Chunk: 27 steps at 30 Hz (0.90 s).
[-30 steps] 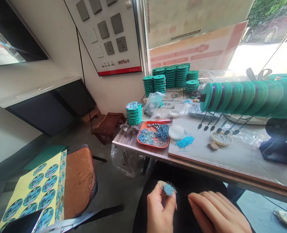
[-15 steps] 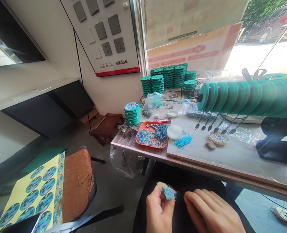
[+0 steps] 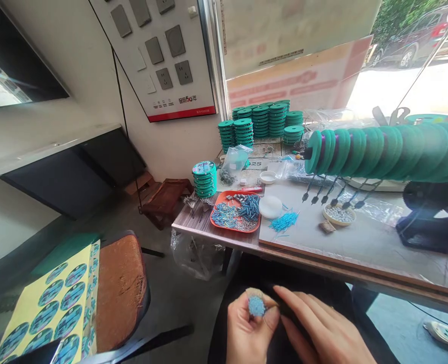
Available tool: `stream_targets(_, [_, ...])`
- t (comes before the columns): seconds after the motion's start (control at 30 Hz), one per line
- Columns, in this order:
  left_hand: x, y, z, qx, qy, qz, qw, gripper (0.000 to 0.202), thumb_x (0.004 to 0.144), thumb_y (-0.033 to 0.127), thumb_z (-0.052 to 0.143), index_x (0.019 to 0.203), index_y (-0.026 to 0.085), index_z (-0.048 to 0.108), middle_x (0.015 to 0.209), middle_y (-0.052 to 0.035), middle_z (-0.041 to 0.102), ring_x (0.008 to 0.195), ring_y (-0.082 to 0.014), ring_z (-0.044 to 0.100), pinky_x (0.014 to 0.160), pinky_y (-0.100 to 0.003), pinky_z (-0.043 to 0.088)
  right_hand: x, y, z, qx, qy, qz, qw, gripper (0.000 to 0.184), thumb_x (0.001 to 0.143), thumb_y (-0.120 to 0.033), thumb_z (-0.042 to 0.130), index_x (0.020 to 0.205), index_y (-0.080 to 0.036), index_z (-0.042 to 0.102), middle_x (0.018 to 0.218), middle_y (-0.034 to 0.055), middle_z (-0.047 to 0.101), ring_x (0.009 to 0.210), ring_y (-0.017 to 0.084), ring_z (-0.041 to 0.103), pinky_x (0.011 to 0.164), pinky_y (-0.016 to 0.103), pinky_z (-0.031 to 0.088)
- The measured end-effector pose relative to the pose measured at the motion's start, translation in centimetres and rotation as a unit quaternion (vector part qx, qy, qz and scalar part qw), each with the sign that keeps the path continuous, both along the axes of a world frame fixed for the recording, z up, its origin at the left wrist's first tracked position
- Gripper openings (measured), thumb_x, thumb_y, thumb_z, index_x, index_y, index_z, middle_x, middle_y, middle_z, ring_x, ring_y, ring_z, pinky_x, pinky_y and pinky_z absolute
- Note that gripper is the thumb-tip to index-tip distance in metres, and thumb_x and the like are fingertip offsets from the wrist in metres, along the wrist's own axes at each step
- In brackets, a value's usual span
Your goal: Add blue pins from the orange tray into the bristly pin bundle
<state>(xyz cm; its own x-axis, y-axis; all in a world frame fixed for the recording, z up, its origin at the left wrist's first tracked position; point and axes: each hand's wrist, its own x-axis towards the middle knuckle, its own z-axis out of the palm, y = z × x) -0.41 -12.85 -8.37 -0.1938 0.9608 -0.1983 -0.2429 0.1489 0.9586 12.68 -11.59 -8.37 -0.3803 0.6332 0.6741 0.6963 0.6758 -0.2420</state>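
Window light falls across a bench that stands directly in front of the seated person, its near edge just beyond the lap. Above the dark lap, below the bench edge, a blue bundle of fine pieces is located in the left hand. That hand is closed around it, thumb and fingers wrapped about the sides, with the packed blue end face upward; this grip presumably retains loose pieces as one unit and leaves the end exposed. Just beside it, the right hand has its fingers extended and loosely curved, their tips beside the left thumb; whether they pinch a fine piece cannot be determined. On the bench's near side, an orange tray contains blue and metallic small parts, its raised rim likely serving to prevent rolling. Adjacent, blue slender pieces lie loose on a pale board, near a round dish of pale bits. To the right, green spools are aligned in a row, apparently so that their cords hang free. Toward the window, further spools stand in flat stacks, probably to conserve space.
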Motion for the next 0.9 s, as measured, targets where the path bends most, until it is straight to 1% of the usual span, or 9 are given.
stream_targets(0.2, [-0.1, 0.0, -0.4, -0.088, -0.219, -0.026, 0.972, 0.035, 0.063, 0.043, 0.073, 0.070, 0.012, 0.059, 0.051, 0.0061, 0.031, 0.043, -0.0009, 0.020, 0.042, -0.014, 0.016, -1.0, 0.3, -0.1, 0.033, -0.017, 0.019, 0.999, 0.023, 0.087, -0.011, 0.038, 0.066, -0.017, 0.043, 0.049, -0.0036, 0.042, 0.043, 0.010, 0.036, 0.050, 0.025, 0.022])
stream_targets(0.27, [0.1, 0.1, -0.3, -0.081, -0.287, -0.015, 0.954, 0.029, 0.063, 0.034, 0.075, 0.062, 0.010, 0.058, 0.055, 0.0028, 0.041, 0.045, -0.0013, 0.031, 0.044, -0.014, 0.026, -1.3, 0.3, -0.4, 0.039, -0.011, 0.036, 0.999, 0.023, 0.082, -0.005, 0.038, 0.062, -0.017, 0.037, 0.048, -0.0039, 0.040, 0.043, 0.010, 0.034, 0.051, 0.025, 0.021])
stream_targets(0.33, [0.1, 0.6, 0.1, -0.078, -0.344, -0.020, 0.936, 0.026, 0.063, 0.030, 0.076, 0.058, 0.011, 0.060, 0.061, -0.0012, 0.052, 0.055, -0.0059, 0.047, 0.058, -0.018, 0.040, -1.3, 0.3, -0.6, 0.047, -0.007, 0.054, 0.997, 0.023, 0.078, -0.003, 0.037, 0.060, -0.017, 0.034, 0.047, -0.0042, 0.038, 0.042, 0.009, 0.032, 0.051, 0.024, 0.022])
stream_targets(0.37, [-0.1, 0.9, 0.5, -0.082, -0.369, -0.018, 0.926, 0.025, 0.062, 0.029, 0.077, 0.057, 0.011, 0.060, 0.060, -0.0012, 0.053, 0.058, -0.0080, 0.050, 0.066, -0.023, 0.044, -1.3, 0.2, -0.6, 0.052, -0.007, 0.062, 0.997, 0.023, 0.077, -0.002, 0.037, 0.059, -0.017, 0.033, 0.046, -0.0044, 0.037, 0.042, 0.009, 0.031, 0.051, 0.024, 0.022])
stream_targets(0.43, [-0.8, 1.7, 1.4, -0.080, -0.404, 0.018, 0.911, 0.025, 0.059, 0.028, 0.079, 0.058, 0.013, 0.059, 0.050, 0.0035, 0.044, 0.051, -0.0065, 0.045, 0.067, -0.026, 0.046, -0.9, 0.1, -0.3, 0.055, -0.017, 0.070, 0.996, 0.025, 0.076, -0.002, 0.036, 0.058, -0.017, 0.030, 0.045, -0.0044, 0.035, 0.041, 0.009, 0.029, 0.050, 0.024, 0.021])
stream_targets(0.53, [-2.2, 2.5, 2.4, -0.050, -0.378, 0.114, 0.917, 0.031, 0.056, 0.026, 0.081, 0.061, 0.012, 0.054, 0.049, 0.0073, 0.032, 0.042, -0.0017, 0.028, 0.042, -0.015, 0.031, -0.2, 0.0, 0.4, 0.059, -0.013, 0.054, 0.997, 0.025, 0.080, -0.002, 0.038, 0.060, -0.016, 0.035, 0.046, -0.0042, 0.036, 0.043, 0.009, 0.030, 0.050, 0.024, 0.021])
stream_targets(0.67, [-2.9, 1.9, 1.8, -0.168, -0.297, 0.000, 0.940, 0.040, 0.049, 0.031, 0.083, 0.072, 0.012, 0.056, 0.049, 0.0090, 0.030, 0.039, 0.0004, 0.021, 0.038, -0.014, 0.019, 0.4, -0.2, 0.6, 0.060, 0.051, 0.018, 0.997, 0.009, 0.084, -0.007, 0.047, 0.080, -0.013, 0.052, 0.055, -0.0011, 0.047, 0.051, 0.009, 0.038, 0.053, 0.025, 0.026])
stream_targets(0.73, [-2.6, 1.1, 1.2, -0.176, -0.251, -0.052, 0.950, 0.039, 0.049, 0.029, 0.082, 0.074, 0.011, 0.058, 0.047, 0.0101, 0.029, 0.037, 0.0015, 0.017, 0.037, -0.013, 0.014, 0.5, -0.2, 0.3, 0.069, 0.085, 0.005, 0.994, 0.006, 0.083, -0.008, 0.051, 0.082, -0.013, 0.053, 0.057, 0.0002, 0.049, 0.052, 0.010, 0.038, 0.054, 0.026, 0.027])
stream_targets(0.9, [-1.4, 0.2, 1.1, -0.169, -0.149, -0.067, 0.972, 0.047, 0.043, 0.038, 0.083, 0.071, 0.011, 0.058, 0.051, 0.0077, 0.043, 0.031, 0.0049, 0.019, 0.036, -0.014, 0.008, 0.6, -0.1, 0.4, 0.083, 0.073, 0.011, 0.994, 0.006, 0.081, -0.005, 0.052, 0.085, -0.010, 0.054, 0.061, 0.0027, 0.055, 0.054, 0.010, 0.044, 0.056, 0.027, 0.031])
